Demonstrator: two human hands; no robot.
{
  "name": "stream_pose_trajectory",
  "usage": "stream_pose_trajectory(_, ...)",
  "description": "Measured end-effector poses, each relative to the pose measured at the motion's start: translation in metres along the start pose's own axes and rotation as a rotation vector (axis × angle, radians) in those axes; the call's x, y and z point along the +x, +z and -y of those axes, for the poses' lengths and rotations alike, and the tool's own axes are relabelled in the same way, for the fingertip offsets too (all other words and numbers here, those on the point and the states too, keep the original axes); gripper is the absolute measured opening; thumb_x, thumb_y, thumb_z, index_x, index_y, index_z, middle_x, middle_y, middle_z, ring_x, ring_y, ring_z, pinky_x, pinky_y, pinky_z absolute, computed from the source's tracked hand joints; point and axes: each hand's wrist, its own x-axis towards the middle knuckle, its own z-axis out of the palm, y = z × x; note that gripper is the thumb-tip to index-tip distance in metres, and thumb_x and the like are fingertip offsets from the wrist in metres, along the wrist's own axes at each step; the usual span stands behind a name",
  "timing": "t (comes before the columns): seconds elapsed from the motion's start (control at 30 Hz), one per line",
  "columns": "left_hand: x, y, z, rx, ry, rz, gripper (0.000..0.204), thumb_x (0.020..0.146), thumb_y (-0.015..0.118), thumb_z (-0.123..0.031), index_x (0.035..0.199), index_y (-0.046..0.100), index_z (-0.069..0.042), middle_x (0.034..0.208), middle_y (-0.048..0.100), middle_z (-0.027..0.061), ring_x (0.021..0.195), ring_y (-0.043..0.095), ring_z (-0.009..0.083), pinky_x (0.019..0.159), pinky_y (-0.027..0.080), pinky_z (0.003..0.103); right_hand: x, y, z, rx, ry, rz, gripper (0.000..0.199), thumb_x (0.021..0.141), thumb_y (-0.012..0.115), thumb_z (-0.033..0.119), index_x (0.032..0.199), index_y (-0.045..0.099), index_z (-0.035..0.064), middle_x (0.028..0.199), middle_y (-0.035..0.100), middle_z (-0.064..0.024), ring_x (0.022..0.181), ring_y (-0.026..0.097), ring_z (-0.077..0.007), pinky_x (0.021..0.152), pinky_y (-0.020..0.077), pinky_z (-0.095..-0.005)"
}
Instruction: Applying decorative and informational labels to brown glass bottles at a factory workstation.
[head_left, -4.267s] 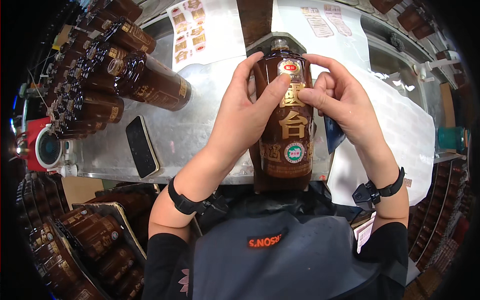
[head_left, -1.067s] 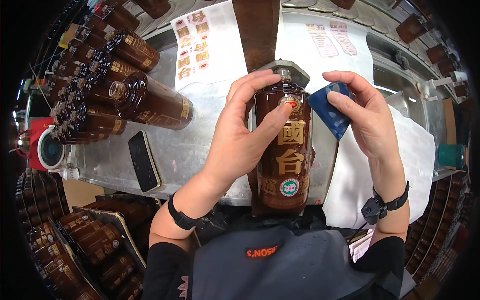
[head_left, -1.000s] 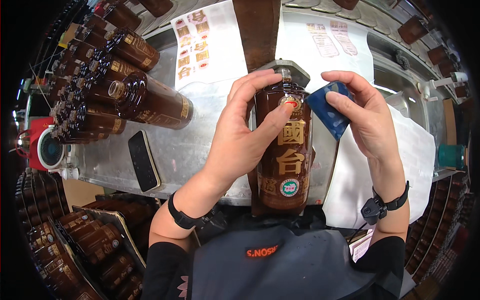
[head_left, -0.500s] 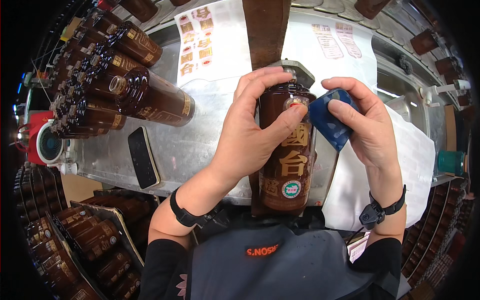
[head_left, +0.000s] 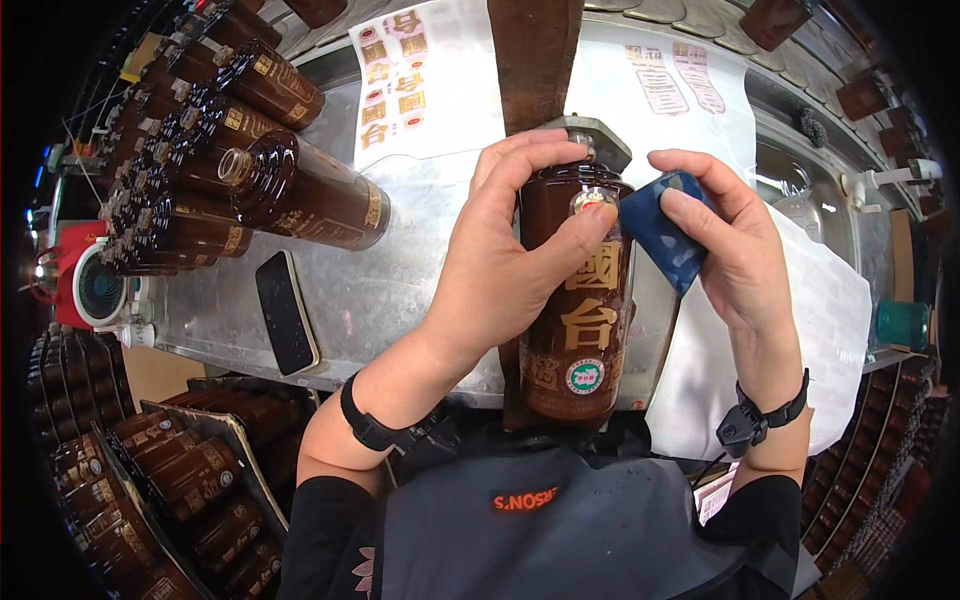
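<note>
A brown glass bottle [head_left: 545, 395] lies in front of me, its neck toward the far side against a grey metal holder [head_left: 605, 135]. Large gold characters, a green round mark and a small red-and-silver emblem run along its upper face. My left hand [head_left: 505, 245] is closed around the upper part of the bottle, fingers at the neck and shoulder, thumb pressed on the emblem. Pinched between thumb and fingers of my right hand [head_left: 740, 230] is a flat blue scraper [head_left: 665, 240], just right of the bottle, its edge close to my left thumb.
Several brown bottles [head_left: 305, 190] stand at the left. A phone [head_left: 285, 315] lies on the metal table [head_left: 400, 290]. Sheets of gold decals [head_left: 440, 70] and paper [head_left: 680, 130] lie beyond the bottle. A brown upright bar [head_left: 535, 60] rises there. Crates of bottles [head_left: 190, 480] sit lower left.
The bottle has turned slightly, its markings shifting a little to the right. The blue scraper has tilted a little. My left hand keeps its place on the bottle.
</note>
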Motion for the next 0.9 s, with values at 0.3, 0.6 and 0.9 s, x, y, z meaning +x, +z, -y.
stream_pose_trajectory(0.3,0.003,0.000,-0.004,-0.049,-0.096,-0.006,0.035,0.088,0.073,-0.017,0.118,0.060,-0.005,0.130,0.045,0.0137,0.121,0.049,0.0214,0.101,0.043,0.033,-0.001,-0.012,-0.011,0.067,0.024,-0.099,0.023,0.098,0.062,0.016,0.114,0.064,0.0007,0.088,0.064,0.0007,0.080,0.059,-0.0023,0.070,0.0477,-0.0165)
stream_pose_trajectory(0.6,-0.026,-0.011,0.000,-0.117,-0.232,0.155,0.088,0.091,0.071,-0.019,0.152,0.014,0.006,0.143,0.042,0.0184,0.128,0.048,0.0216,0.108,0.039,0.035,-0.024,0.010,-0.030,-0.254,0.066,-0.012,0.044,0.095,0.067,0.019,0.131,0.050,0.0001,0.075,0.051,0.0054,0.070,0.047,-0.0020,0.063,0.0392,-0.0172)
stream_pose_trajectory(0.9,-0.030,-0.012,-0.004,-0.167,-0.253,0.190,0.097,0.090,0.072,-0.018,0.152,0.003,0.009,0.145,0.040,0.0215,0.133,0.044,0.0255,0.110,0.038,0.036,-0.029,0.021,-0.031,-0.178,0.126,-0.023,0.077,0.081,0.081,0.011,0.145,0.039,-0.0001,0.083,0.048,0.0051,0.075,0.052,-0.0027,0.070,0.0416,-0.0168)
